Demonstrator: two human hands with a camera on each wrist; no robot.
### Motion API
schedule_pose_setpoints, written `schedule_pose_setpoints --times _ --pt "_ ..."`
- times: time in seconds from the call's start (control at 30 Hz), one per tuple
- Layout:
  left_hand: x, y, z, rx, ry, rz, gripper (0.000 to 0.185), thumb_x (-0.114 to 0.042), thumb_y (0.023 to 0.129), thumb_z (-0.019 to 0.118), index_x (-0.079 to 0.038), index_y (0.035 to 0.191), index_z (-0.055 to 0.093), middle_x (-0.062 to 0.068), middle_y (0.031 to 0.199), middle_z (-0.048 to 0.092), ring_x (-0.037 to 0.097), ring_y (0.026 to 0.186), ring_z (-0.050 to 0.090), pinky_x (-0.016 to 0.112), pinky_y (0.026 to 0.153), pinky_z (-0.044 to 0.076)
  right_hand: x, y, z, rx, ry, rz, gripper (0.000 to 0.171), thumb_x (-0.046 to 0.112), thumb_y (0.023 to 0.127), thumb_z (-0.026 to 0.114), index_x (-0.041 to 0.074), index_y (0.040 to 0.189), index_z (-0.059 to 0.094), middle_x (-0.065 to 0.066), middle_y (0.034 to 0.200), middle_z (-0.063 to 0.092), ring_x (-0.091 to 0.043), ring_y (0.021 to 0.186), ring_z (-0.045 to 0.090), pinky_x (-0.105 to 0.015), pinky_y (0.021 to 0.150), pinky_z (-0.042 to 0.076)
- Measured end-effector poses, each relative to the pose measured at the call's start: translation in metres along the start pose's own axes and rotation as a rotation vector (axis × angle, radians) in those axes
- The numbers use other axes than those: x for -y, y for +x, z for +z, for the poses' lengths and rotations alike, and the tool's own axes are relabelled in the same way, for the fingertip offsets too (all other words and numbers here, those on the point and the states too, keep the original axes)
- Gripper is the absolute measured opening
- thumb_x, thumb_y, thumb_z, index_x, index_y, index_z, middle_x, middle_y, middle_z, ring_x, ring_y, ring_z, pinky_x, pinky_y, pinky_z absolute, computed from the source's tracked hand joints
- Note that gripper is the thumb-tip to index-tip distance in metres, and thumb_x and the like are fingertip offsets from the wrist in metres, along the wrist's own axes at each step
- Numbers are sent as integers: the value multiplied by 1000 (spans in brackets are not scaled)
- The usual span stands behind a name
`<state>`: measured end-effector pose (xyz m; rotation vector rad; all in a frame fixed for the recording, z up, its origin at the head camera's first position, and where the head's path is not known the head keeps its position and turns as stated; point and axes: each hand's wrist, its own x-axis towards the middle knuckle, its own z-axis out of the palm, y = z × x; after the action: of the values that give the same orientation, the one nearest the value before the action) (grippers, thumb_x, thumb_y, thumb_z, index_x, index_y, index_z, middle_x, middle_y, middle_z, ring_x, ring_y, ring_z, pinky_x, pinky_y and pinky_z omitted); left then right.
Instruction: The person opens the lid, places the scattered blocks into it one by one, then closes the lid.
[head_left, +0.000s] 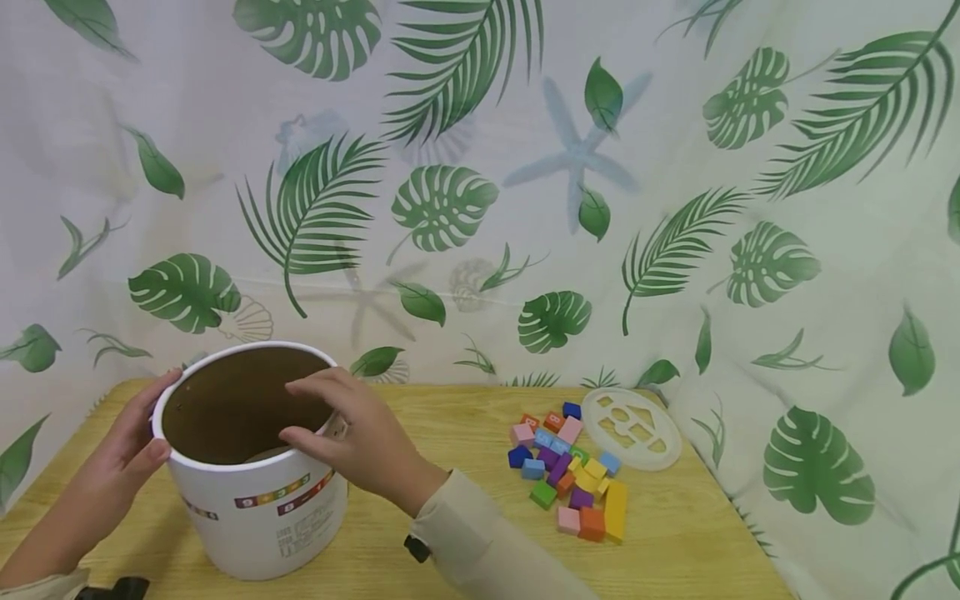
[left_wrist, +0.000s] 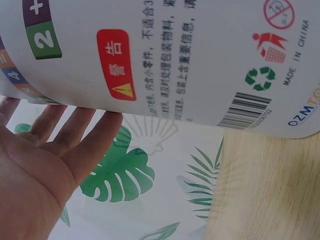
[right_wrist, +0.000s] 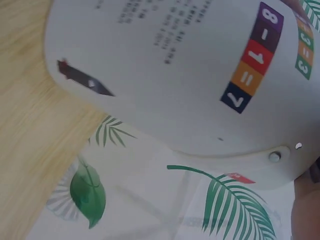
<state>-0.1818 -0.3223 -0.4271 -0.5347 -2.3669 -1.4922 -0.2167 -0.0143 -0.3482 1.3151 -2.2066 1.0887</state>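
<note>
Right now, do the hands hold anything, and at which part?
Both hold the white bucket at its top rim: the left hand on the left side, the right hand with its fingers curled over the near right edge.

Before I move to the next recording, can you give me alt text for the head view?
Two hands, left and right, grip the rim of an open white tub on a wooden table. Colourful small blocks and a round white lid lie to the right, against a leaf-print curtain.
</note>
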Motion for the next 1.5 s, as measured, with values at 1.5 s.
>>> schedule_pose_setpoints --times 1.5 --pt "2 1 1 3 -51 6 65 -13 111 46 -24 167 15 -14 159 29 -8 131 38 7 89 42 -184 -236 -204 377 -323 639 28 26 93 78 7 114 73 1 103 70 -16 91 61 -36 83 54"
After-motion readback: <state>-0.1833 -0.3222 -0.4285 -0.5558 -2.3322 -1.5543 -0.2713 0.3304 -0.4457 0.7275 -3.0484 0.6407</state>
